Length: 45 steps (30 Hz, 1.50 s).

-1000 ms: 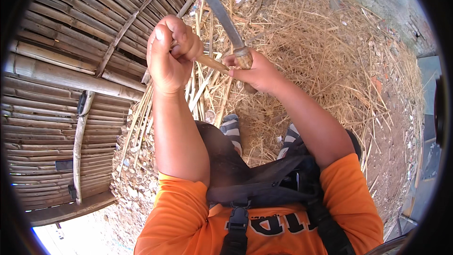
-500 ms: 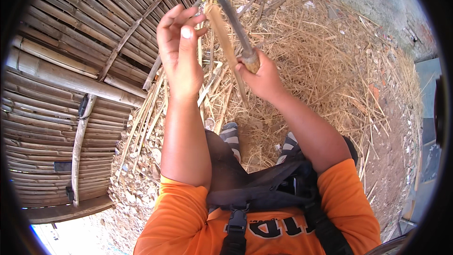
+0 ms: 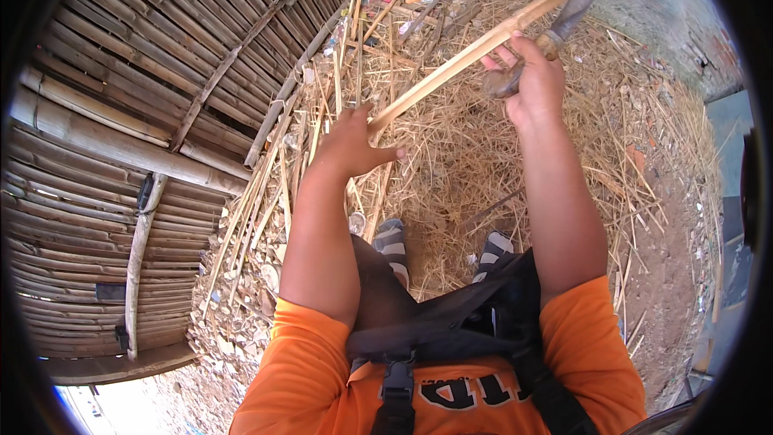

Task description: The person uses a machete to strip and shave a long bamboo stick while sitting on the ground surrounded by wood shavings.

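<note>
A long pale bamboo strip [image 3: 451, 72] slants across the space between my hands, its far end up at the right. My right hand [image 3: 538, 87] is closed around the wooden handle of a large knife [image 3: 573, 16], and its thumb and fingertips also pinch the strip. The dark blade points away to the upper right, partly behind the strip's far end. At the strip's near end is my left hand [image 3: 348, 145], thumb and fingers spread apart. It lies close to that end; whether it touches cannot be made out.
Dry straw and shavings [image 3: 459, 161] cover the ground around my feet. Several long bamboo strips [image 3: 256, 185] lie at the left beside a slatted bamboo wall [image 3: 105, 137]. Litter [image 3: 411, 0] lies at the far end, and a brick wall [image 3: 676, 8] stands at the far right.
The strip has swung from near-upright to slanting up rightward, into my right hand's pinch. The knife has turned from pointing up-left to up-right. My left hand has come down and nearer me.
</note>
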Available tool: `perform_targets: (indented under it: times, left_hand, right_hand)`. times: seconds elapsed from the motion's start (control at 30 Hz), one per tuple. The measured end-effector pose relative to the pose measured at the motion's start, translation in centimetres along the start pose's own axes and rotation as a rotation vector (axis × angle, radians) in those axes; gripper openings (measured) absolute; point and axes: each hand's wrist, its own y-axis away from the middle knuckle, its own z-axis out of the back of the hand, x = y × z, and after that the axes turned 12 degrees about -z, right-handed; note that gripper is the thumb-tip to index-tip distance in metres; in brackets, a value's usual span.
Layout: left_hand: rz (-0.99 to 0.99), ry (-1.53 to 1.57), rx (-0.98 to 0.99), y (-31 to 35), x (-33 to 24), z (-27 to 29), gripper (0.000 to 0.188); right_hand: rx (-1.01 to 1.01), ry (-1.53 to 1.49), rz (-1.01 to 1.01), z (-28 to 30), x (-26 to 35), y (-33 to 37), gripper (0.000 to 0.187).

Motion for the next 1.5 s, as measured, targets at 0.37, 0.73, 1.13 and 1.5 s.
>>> perform_targets:
  times: [0.37,0.73,1.13,1.5]
  left_hand:
    - [0.249,-0.443,-0.718,5.5,-2.5,7.7,0.092]
    - [-0.152,0.273,-0.833,5.2,-0.6,7.6,0.101]
    - [-0.102,0.208,-0.493,3.9,3.4,5.9,0.058]
    - [-0.344,0.645,-0.037,0.6,-5.2,0.0,0.049]
  right_hand:
    - [-0.066,-0.324,-0.158,6.7,-0.2,-6.0,0.041]
    - [-0.211,-0.343,-0.258,8.9,-3.3,-8.1,0.037]
    - [-0.219,-0.307,-0.117,8.7,-1.7,-7.6,0.046]
    - [0.231,0.100,0.169,-1.5,-0.7,2.9,0.024]
